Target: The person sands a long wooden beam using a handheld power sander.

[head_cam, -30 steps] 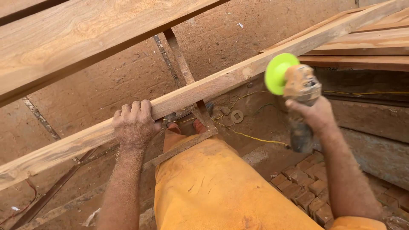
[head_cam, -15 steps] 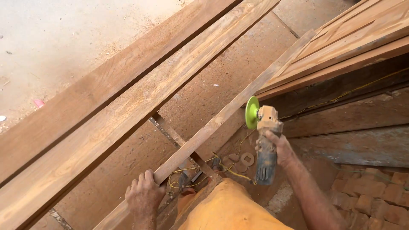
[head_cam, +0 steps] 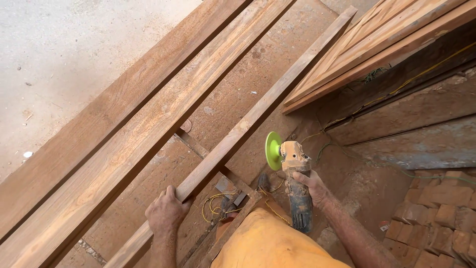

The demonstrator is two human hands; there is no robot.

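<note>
Left hand (head_cam: 166, 212) is gripping the narrow, rough-sawn wooden batten (head_cam: 258, 115), fingers curled over its upper edge, while the batten is running diagonally beside two broad planks (head_cam: 124, 129). Right hand (head_cam: 310, 186) is clasping a dust-caked angle grinder (head_cam: 293, 181), its round green disc (head_cam: 272, 150) hanging just beside the batten.

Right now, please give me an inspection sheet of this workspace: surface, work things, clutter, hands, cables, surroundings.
Surface: dusty reddish floor, metal frame bars under the wood.
Work things: narrow wood strip; grinder with green disc beside the strip.
Clutter: round disc on the floor.
Hands: left hand grips the strip; right hand holds the grinder.
Cables: yellow wire loops near the feet.
Surroundings: wide planks, stacked boards, bricks.
</note>
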